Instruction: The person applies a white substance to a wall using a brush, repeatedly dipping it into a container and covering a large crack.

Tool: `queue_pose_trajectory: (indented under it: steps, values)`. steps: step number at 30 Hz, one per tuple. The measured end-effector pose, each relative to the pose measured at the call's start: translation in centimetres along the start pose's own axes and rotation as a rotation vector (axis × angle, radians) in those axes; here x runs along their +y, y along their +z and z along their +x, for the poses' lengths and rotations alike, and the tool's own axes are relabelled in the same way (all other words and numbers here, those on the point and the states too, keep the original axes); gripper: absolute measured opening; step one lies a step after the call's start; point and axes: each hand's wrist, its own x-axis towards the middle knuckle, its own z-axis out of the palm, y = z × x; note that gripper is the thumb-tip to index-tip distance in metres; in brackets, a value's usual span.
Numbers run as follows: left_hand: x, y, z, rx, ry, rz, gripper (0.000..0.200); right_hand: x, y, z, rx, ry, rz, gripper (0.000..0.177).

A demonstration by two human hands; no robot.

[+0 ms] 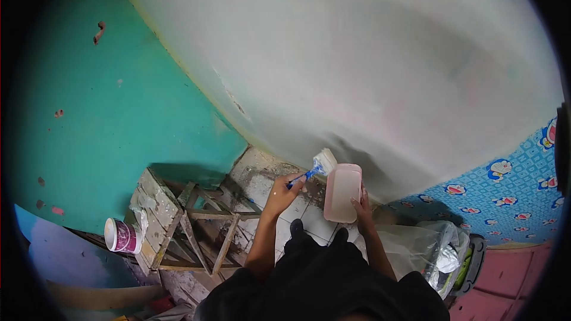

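My left hand (285, 193) is closed round the blue handle of a paintbrush (322, 163). The brush's pale bristles point up and right, near the top left edge of a pink tray (343, 193). Whether bristles and tray touch, I cannot tell. My right hand (361, 205) grips the tray by its right side; part of the fingers is hidden behind it. Whitish paint appears to lie inside the tray. Just beyond both hands rises a white wall (357, 71) with a few marks on it.
To the left stand a green wall (131, 107), a wooden stepped frame (160, 220) and a paint bucket (124, 236). Plastic-wrapped items (440, 252) lie at the right, below blue patterned wallpaper (476, 202). My feet are on the tiled floor (316, 220).
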Motion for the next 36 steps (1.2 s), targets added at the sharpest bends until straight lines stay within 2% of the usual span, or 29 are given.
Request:
queue_pose_trajectory:
  steps: [4, 7, 11, 14, 21, 24, 26, 29, 32, 36]
  values:
    - [2.3, -2.4, -1.0, -0.05, -0.075, -0.098, 0.024, -1.1, 3.4, 0.6, -0.017, 0.036, 0.108, 0.075]
    - [3.7, -3.6, -0.6, -0.009, -0.027, -0.007, 0.022, 0.2, 5.5, 1.8, -0.031, -0.001, 0.106, 0.075]
    - [2.6, -5.0, 0.6, 0.122, 0.084, 0.121, 0.029, 0.7, 8.7, 2.0, -0.019, 0.028, 0.112, 0.073]
    - [2.2, -6.3, 1.7, 0.215, 0.3, 0.295, 0.029, -0.9, 11.5, 1.7, 0.0, 0.106, 0.149, 0.072]
    - [2.0, -9.6, 3.7, 0.143, 0.399, 0.49, 0.03, -2.5, 17.5, 1.5, -0.019, 0.113, 0.219, 0.071]
    - [1.1, -10.5, 4.3, 0.101, 0.379, 0.53, 0.03, -1.1, 18.8, 2.2, -0.006, 0.073, 0.115, 0.072]
    - [0.1, -11.2, 4.7, 0.073, 0.359, 0.555, 0.029, 0.2, 19.5, 2.6, 0.013, 0.102, 0.151, 0.073]
    - [-1.6, -12.2, 5.0, 0.09, 0.44, 0.557, 0.029, 1.0, 21.0, 2.7, 0.022, 0.103, 0.209, 0.074]
    - [-2.2, -13.1, 5.3, 0.007, 0.407, 0.54, 0.038, 2.1, 22.0, 2.7, 0.018, 0.085, 0.255, 0.075]
    - [-2.9, -14.2, 5.2, -0.004, 0.375, 0.526, 0.034, 2.2, 23.7, 2.3, 0.051, 0.118, 0.316, 0.076]
